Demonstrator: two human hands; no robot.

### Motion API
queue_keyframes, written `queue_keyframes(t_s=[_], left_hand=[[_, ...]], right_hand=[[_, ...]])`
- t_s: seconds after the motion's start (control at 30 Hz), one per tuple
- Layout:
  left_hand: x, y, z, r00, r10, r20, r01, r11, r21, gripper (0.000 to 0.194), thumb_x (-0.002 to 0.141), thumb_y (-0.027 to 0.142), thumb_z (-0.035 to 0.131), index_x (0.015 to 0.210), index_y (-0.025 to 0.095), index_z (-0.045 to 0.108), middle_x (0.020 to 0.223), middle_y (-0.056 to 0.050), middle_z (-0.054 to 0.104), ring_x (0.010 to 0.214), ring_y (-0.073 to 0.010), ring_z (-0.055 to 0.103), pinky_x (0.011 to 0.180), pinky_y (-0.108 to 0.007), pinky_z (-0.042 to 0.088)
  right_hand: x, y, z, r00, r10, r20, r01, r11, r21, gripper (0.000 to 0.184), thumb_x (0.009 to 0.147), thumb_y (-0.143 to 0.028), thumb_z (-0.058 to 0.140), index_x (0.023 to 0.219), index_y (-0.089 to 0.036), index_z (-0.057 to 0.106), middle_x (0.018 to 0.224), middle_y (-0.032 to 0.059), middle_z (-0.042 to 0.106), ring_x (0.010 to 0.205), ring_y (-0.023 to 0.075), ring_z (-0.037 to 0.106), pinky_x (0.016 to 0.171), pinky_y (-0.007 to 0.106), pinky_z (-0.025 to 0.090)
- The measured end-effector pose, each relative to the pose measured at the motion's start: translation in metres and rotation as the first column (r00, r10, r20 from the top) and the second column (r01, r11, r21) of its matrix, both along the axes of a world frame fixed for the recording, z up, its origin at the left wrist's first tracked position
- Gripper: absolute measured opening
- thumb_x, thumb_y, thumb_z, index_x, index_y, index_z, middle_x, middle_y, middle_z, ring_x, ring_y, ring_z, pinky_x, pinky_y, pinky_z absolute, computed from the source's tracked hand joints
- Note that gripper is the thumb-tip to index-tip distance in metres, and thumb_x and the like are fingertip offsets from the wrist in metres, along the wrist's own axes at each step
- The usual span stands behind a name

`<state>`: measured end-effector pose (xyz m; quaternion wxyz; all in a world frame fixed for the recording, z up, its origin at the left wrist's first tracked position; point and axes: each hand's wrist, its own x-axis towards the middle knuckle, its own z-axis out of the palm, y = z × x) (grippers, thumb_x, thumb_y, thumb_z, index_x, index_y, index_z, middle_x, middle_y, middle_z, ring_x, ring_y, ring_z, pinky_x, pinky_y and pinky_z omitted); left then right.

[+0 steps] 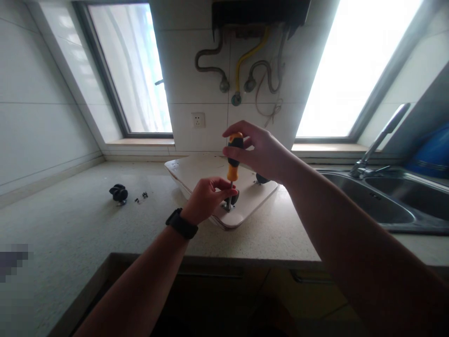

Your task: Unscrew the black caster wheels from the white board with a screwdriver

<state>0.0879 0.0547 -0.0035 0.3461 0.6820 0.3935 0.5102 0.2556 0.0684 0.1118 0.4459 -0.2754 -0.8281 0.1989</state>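
Observation:
My right hand point(250, 142) is wrapped round the orange and black handle of a screwdriver point(232, 173), which stands nearly upright with its shaft pointing down. At the shaft, the thumb and fingers of my left hand point(210, 196) are closed, just above a black caster point(235, 196). The screwdriver tip meets the caster's metal mounting plate point(227, 207) near the front corner of a white board-like piece point(245, 208). Another black caster point(261, 179) sits at that piece's right corner, partly hidden by my right hand. A black watch is on my left wrist.
A loose black caster point(118, 193) and several small screws point(142, 197) lie on the speckled countertop point(80, 220) to the left. To the right is a steel double sink point(372, 201) with a faucet point(380, 135). Pipes and a wall socket point(198, 120) are behind.

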Motion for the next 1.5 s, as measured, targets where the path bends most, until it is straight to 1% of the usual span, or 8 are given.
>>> queue_keyframes(t_s=[0.3,0.57,0.7,0.93,1.13,1.23,1.33,1.5], left_hand=[[0.004,0.006,-0.006,0.996,0.091,0.026,-0.092,0.995,0.046,0.042,0.066,0.047,0.091,0.074,0.016,0.063,0.068,-0.001,0.069,0.063,-0.0141,0.064,0.061,-0.027,0.05],[-0.003,0.0,0.0,0.993,-0.039,-0.109,0.052,0.991,0.121,0.024,0.091,0.038,0.07,0.106,0.02,0.076,0.114,-0.011,0.074,0.105,-0.0212,0.069,0.096,-0.038,0.052],[-0.002,0.001,0.0,0.995,-0.1,0.006,0.1,0.995,-0.008,0.022,0.088,0.034,0.074,0.101,0.017,0.078,0.098,-0.01,0.078,0.091,-0.0192,0.072,0.091,-0.037,0.055],[0.003,0.004,0.0,0.999,0.026,0.042,-0.025,1.0,-0.006,0.03,0.073,0.039,0.087,0.078,0.015,0.069,0.078,-0.005,0.074,0.069,-0.0137,0.066,0.07,-0.029,0.053],[0.009,0.006,0.0,0.996,0.059,0.065,-0.062,0.998,0.034,0.044,0.065,0.042,0.092,0.071,0.017,0.057,0.065,0.002,0.063,0.06,-0.0116,0.059,0.06,-0.026,0.047],[0.008,0.003,0.002,0.996,0.081,0.033,-0.083,0.995,0.048,0.04,0.07,0.044,0.089,0.076,0.017,0.06,0.069,0.001,0.064,0.062,-0.0113,0.058,0.06,-0.026,0.047],[0.003,-0.003,0.004,0.999,-0.037,0.023,0.036,0.998,0.042,0.028,0.087,0.042,0.074,0.095,0.016,0.069,0.085,-0.005,0.072,0.072,-0.013,0.064,0.066,-0.027,0.05],[0.001,-0.005,0.005,0.966,-0.221,0.133,0.227,0.974,-0.03,0.026,0.093,0.03,0.066,0.115,0.018,0.073,0.116,-0.01,0.075,0.101,-0.0182,0.071,0.093,-0.034,0.055]], right_hand=[[-0.003,0.001,-0.003,0.991,-0.131,0.005,0.13,0.989,0.071,0.032,0.084,-0.04,0.072,0.108,-0.021,0.064,0.089,0.0008,0.061,0.075,0.013,0.053,0.067,0.031,0.045],[0.001,0.003,-0.002,0.977,0.066,-0.201,-0.102,0.979,-0.176,0.042,0.074,-0.018,0.069,0.114,-0.02,0.057,0.096,0.0045,0.067,0.089,0.0191,0.066,0.081,0.038,0.057],[-0.002,-0.001,-0.002,0.975,0.105,-0.195,-0.137,0.977,-0.16,0.036,0.077,-0.013,0.06,0.112,-0.021,0.061,0.104,0.004,0.066,0.088,0.0159,0.064,0.076,0.033,0.056],[-0.004,-0.005,-0.002,0.995,0.044,-0.088,-0.049,0.997,-0.056,0.039,0.08,-0.037,0.077,0.116,-0.024,0.067,0.089,-0.0007,0.059,0.071,0.0118,0.057,0.06,0.027,0.05],[-0.005,0.007,-0.013,0.975,-0.02,-0.219,0.0,0.996,-0.091,0.05,0.073,-0.031,0.081,0.116,-0.023,0.057,0.093,0.0009,0.065,0.078,0.0152,0.063,0.072,0.034,0.056],[-0.006,0.01,-0.015,0.956,0.012,-0.292,-0.055,0.989,-0.141,0.045,0.071,-0.03,0.081,0.107,-0.021,0.057,0.099,0.0042,0.068,0.088,0.0186,0.067,0.082,0.038,0.058],[-0.006,0.008,-0.014,0.94,0.103,-0.326,-0.17,0.968,-0.187,0.035,0.074,-0.023,0.072,0.107,-0.019,0.061,0.105,0.006,0.067,0.097,0.0204,0.068,0.092,0.041,0.057],[-0.006,0.005,-0.012,0.842,0.2,-0.501,-0.412,0.837,-0.359,0.04,0.069,-0.015,0.056,0.108,-0.02,0.06,0.111,0.006,0.064,0.103,0.022,0.068,0.1,0.043,0.054]])
